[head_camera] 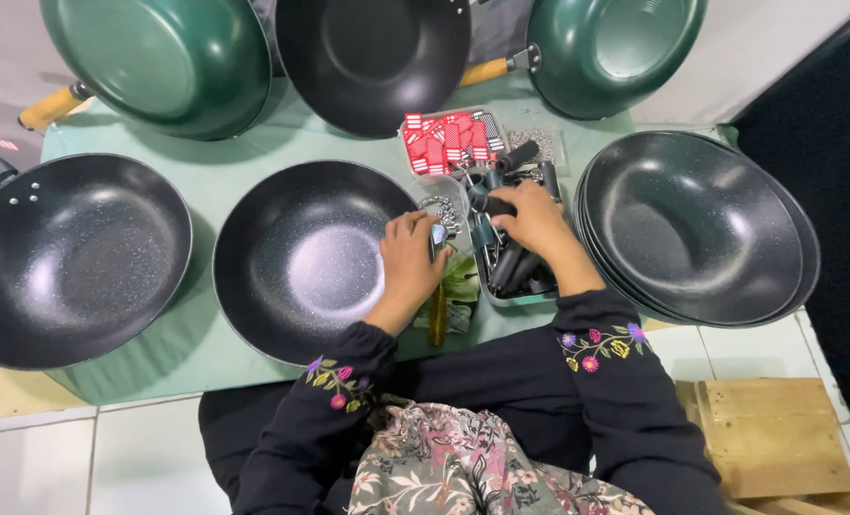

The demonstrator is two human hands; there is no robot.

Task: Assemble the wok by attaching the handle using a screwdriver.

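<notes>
Floral sleeves (348, 377) low in frame; left hand (410, 262) is bracing the centre wok's (301, 262) rim, right hand (534, 219) is closing on a dark handle (501, 205) in the tray (487, 281), centre-right. Handle likely light, rigid; grasp mid-shaft.

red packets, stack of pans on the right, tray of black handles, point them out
red packets (449, 143), head view, on the middle of the pile in its clear tub
stack of pans (696, 224), head view, on the bare inside of the top pan
tray of black handles (511, 272), head view, on a handle at the tray's near end
</notes>
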